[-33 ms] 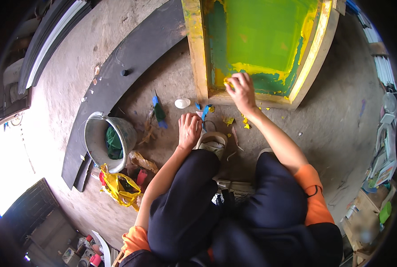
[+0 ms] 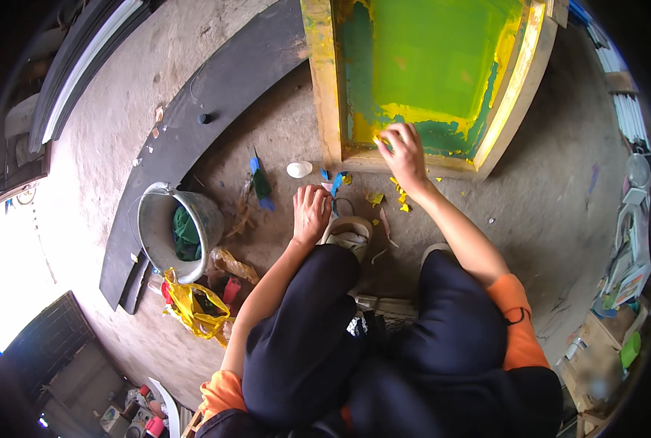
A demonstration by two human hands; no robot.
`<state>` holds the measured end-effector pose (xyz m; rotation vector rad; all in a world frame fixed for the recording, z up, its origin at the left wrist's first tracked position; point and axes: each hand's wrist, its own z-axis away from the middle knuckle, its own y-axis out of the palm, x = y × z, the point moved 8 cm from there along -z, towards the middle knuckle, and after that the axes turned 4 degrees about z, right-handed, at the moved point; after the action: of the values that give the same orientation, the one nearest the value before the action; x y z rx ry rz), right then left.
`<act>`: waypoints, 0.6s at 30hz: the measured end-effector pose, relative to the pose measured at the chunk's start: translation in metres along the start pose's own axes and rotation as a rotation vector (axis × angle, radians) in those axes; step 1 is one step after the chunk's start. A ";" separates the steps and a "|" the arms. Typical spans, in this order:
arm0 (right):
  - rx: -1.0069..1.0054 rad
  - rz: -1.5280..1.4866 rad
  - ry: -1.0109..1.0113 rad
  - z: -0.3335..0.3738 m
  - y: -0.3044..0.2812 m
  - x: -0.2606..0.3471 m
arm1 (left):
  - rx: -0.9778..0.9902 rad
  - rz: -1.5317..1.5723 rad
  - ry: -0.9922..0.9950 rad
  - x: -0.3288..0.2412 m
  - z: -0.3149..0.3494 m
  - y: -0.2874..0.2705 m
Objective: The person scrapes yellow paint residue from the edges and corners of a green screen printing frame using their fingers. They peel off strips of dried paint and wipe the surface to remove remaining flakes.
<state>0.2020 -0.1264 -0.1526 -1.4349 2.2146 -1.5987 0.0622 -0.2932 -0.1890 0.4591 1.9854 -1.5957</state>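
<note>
My right hand (image 2: 404,155) is over the lower rail of a wooden-framed screen (image 2: 325,87), its fingers pinched on a small yellow scrap (image 2: 378,139). The screen's mesh (image 2: 427,66) is bright green, bordered by darker green and ragged yellow patches. Near my left knee hangs my left hand (image 2: 311,214), back up, with its fingers loosely bent and slightly apart. I see nothing in it, though its palm is hidden. Just beyond it lie a blue strip (image 2: 336,182) and a white rounded object (image 2: 299,169).
Yellow scraps (image 2: 403,197) litter the concrete floor below the frame. On the left, a tipped metal bucket (image 2: 212,219) holds green cloth (image 2: 186,233), with a yellow plastic bag (image 2: 197,310) beside it. A long dark curved panel (image 2: 223,95) lies farther out. Stacked items line the right edge.
My right hand has shifted slightly right and nearer to me, and the yellow scrap at its fingertips moved along. My left hand stays where it was.
</note>
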 end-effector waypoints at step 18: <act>0.484 -0.126 -0.144 0.031 0.045 0.012 | -0.043 -0.111 0.046 -0.030 -0.051 0.019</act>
<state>0.1825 -0.1558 -0.1967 -1.4995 1.5403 -1.8336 0.0868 -0.2373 -0.1786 0.3778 2.1083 -1.6186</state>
